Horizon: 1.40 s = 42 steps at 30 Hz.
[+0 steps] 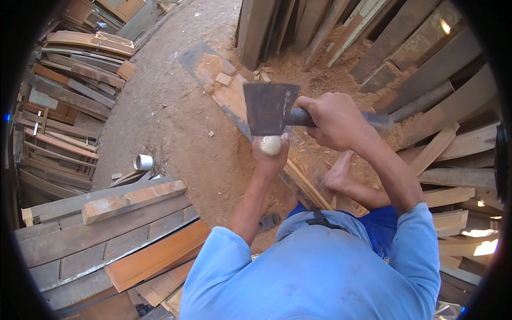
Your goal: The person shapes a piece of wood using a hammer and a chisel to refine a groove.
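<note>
So much lumber around here lol. Far left there's a messy pile of old planks (80, 98), and upper right a row of dark boards (261, 32) stands on end with sawdust (296, 80) around their feet. Bare brown dirt ground (154, 122) in between, with a little white tub (144, 162) near the lower-left stack of grey boards (74, 242). That stack's got a chunky pale beam (136, 201) on top and an orange-brown panel (160, 255) right beside it.
</note>
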Each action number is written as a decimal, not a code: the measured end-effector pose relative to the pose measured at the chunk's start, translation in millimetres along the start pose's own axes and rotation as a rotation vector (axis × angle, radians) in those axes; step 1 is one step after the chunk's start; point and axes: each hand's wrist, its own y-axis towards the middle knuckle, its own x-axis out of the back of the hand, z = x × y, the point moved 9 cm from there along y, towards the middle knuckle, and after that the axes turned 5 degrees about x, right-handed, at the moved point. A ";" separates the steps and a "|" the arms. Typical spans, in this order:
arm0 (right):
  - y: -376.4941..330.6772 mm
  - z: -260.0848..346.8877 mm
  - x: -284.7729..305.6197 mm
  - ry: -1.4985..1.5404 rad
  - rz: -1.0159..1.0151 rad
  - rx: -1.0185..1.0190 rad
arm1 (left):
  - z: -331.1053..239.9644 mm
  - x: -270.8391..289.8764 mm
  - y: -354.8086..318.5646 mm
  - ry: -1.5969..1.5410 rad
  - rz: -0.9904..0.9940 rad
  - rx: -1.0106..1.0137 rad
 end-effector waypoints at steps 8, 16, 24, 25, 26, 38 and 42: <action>-58.7 5.4 20.1 0.849 -0.321 -0.077 | 16.0 -22.2 17.3 -0.122 0.174 0.228; -104.6 11.9 39.5 1.077 -0.562 -0.021 | -54.4 -79.9 -118.1 0.142 0.400 -0.539; -103.3 20.7 99.5 0.813 -0.768 0.162 | -40.2 4.0 -21.9 0.044 -0.076 -0.117; -96.7 22.8 98.1 0.777 -0.746 0.165 | -39.1 6.4 -19.2 0.063 -0.068 -0.174; -85.9 27.9 94.7 0.742 -0.723 0.169 | -32.9 10.2 -17.6 0.048 -0.079 -0.162; -32.3 31.8 44.8 0.105 -0.258 0.043 | -16.8 -0.9 -21.6 0.059 -0.063 -0.063; -49.5 29.1 59.2 0.318 -0.531 0.205 | 0.1 -5.9 -49.3 0.066 -0.009 -0.021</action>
